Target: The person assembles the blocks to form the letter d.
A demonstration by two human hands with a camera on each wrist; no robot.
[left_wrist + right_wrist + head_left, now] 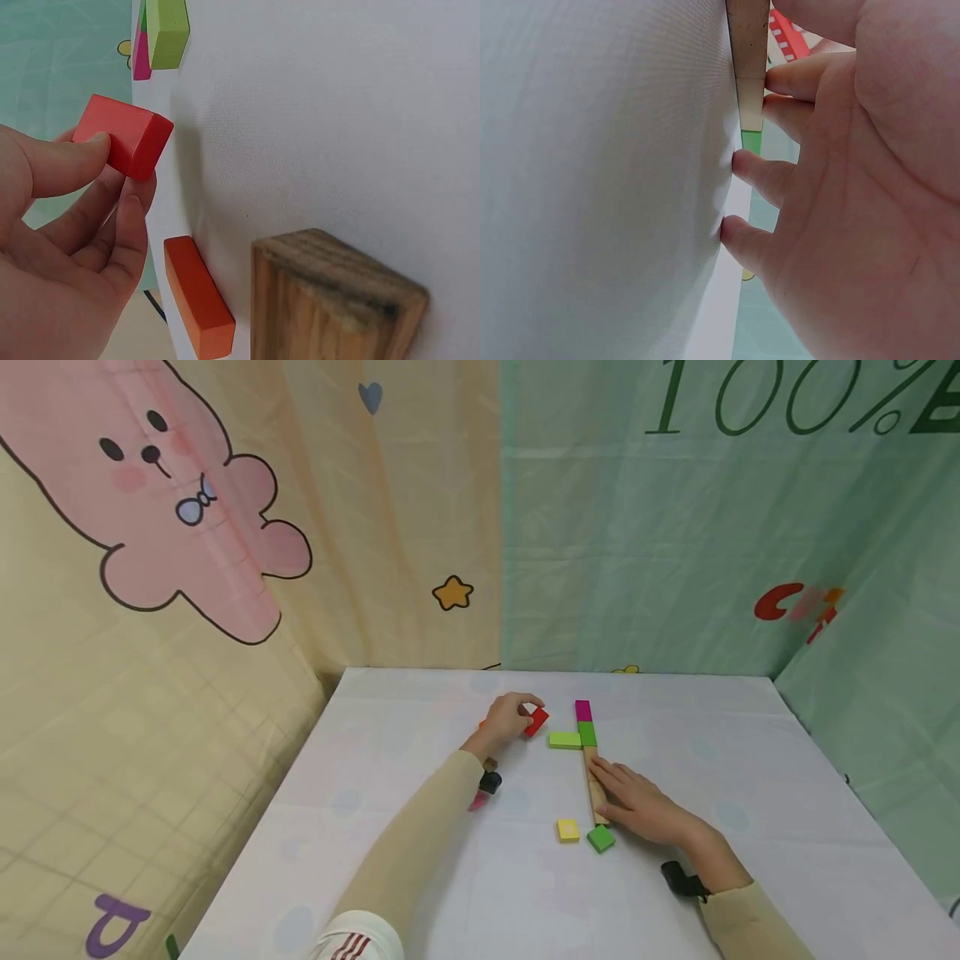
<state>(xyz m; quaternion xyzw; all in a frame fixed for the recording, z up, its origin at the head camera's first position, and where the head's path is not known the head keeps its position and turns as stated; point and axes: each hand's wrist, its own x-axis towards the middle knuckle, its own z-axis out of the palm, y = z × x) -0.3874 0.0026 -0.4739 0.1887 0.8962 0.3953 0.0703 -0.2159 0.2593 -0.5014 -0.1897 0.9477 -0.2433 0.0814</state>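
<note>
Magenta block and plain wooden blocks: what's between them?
One green block sits in line between the magenta block and the plain wooden blocks, in the head view. The lime-green block lies left of it.

Pink cartoon bear (202, 547), blue heart (371, 397) and orange star (453, 593) on yellow cloth (405, 510) beside green cloth (637, 543)

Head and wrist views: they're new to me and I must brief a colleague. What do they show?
No machine here, just one person's hands at a white table. The wide picture comes from the head, each close-up from one wrist. The left hand pinches a red block. The right hand touches a wooden strip, with a green block and a magenta block beyond it and a lime block to the left. A yellow block and another green block lie nearer. An orange block lies by the left hand.
</note>
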